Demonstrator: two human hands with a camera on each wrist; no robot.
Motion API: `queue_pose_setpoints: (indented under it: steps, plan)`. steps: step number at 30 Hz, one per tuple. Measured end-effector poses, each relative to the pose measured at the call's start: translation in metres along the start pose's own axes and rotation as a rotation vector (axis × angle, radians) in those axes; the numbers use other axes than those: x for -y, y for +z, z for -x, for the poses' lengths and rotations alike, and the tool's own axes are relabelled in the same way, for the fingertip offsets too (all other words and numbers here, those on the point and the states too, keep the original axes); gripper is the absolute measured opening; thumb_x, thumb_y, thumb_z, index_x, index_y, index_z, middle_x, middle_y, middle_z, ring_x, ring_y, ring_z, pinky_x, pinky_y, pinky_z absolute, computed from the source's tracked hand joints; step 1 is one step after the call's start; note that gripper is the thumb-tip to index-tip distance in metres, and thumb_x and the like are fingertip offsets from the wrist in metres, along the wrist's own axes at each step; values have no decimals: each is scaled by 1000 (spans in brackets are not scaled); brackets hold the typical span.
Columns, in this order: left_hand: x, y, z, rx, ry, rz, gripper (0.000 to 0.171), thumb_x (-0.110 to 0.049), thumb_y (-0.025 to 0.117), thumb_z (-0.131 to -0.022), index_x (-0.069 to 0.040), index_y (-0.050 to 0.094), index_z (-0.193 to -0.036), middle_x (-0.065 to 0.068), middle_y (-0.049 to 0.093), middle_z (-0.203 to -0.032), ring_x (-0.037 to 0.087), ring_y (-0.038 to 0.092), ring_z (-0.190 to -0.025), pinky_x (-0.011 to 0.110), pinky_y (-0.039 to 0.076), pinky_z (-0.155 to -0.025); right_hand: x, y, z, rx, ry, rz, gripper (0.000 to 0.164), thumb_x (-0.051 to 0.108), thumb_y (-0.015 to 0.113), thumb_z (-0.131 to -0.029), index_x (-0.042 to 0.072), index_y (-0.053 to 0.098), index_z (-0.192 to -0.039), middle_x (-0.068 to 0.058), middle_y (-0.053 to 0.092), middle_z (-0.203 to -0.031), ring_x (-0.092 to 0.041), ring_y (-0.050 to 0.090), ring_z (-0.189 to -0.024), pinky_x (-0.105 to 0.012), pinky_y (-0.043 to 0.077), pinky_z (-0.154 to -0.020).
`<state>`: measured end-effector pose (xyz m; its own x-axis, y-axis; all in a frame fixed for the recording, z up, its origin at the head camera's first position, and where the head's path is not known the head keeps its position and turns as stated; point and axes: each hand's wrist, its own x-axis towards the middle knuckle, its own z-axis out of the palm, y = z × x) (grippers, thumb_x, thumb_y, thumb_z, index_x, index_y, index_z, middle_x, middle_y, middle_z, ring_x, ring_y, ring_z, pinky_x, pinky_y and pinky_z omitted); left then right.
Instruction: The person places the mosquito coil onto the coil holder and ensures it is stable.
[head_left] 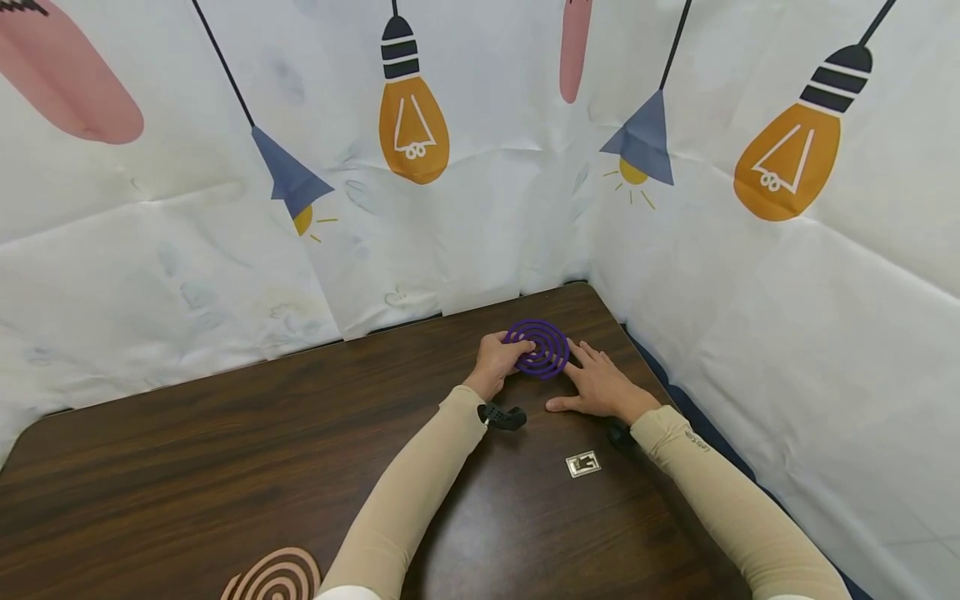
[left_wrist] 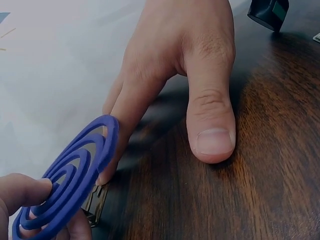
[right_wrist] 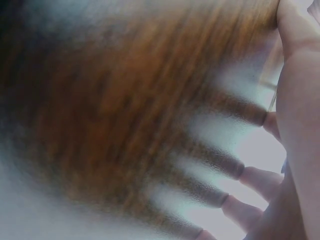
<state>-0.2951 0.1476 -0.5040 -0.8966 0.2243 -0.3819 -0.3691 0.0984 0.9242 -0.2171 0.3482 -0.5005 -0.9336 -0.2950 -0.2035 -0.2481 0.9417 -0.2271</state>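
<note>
My left hand (head_left: 498,362) pinches a purple round coaster (head_left: 557,332) of open concentric bands, with the thumb on its upper face. The left wrist view shows this coaster (left_wrist: 82,165) tilted up above the table. My right hand (head_left: 602,387) lies just right of it, fingers spread and thumb apart. In the left wrist view its thumb tip rests on the wood, and the coaster's edge overlaps its index finger. Beneath that edge a small metal piece (left_wrist: 96,206) shows, partly hidden. The right wrist view has the right hand's (right_wrist: 300,115) fingertips on the tabletop.
A similar tan coaster (head_left: 277,575) lies at the front edge of the view, cut off. A metal plate (head_left: 583,463) is set on the dark wooden table (head_left: 225,467). White printed sheets (head_left: 465,233) hang behind and at the right.
</note>
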Motion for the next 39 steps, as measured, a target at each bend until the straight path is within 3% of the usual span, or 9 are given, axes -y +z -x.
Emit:
queue_pose_setpoints:
  steps: [6,23,39]
  plan:
    - [1,1,0,1,8,-15,53,-19,77,-93,-3,60,-140,14,71,-130,17,74,-104,29,63,-87,0,0,0,-3,2,1,95,70,63,-91,19,29,-164,-22,15,-173,-52,19,-157,-73,25,-123]
    - [1,1,0,10,10,3,47,-16,77,-92,-1,63,-135,14,72,-126,15,75,-99,28,64,-85,2,-1,1,14,7,7,95,70,62,-92,20,29,-164,-23,16,-173,-52,20,-157,-72,25,-123]
    - [-2,1,-3,19,-51,81,51,-17,71,-98,0,56,-144,15,71,-131,21,74,-111,34,62,-96,1,-2,1,27,13,3,94,71,62,-92,21,29,-165,-22,14,-173,-52,18,-158,-72,25,-123]
